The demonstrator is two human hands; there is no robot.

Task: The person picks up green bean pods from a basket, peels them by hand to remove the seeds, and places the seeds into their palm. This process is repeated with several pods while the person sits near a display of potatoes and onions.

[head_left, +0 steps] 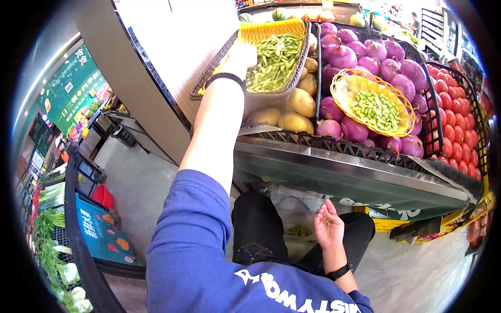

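My left hand (pixel 241 58), a dark band at its wrist, reaches over the left side of a dark-rimmed basket (pixel 298 78) with a yellow lining. Green bean pods (pixel 276 55) fill the basket beside the hand. Glare washes out its fingers, so their pose and anything in them are lost. Over my lap, my right hand (pixel 330 229) is turned palm up with its fingers curled around a small green bean (pixel 328 222). A yellow woven basket (pixel 342 94) of shelled green beans (pixel 376 110) rests tilted on the purple onions.
Purple onions (pixel 390 69), potatoes (pixel 297 121) and tomatoes (pixel 459 122) fill the stall behind its metal edge (pixel 334 159). Between my knees, a clear plastic bag (pixel 295 201) hangs above some greenish pods or scraps (pixel 298 230). Leafy vegetables (pixel 49 235) stand at left.
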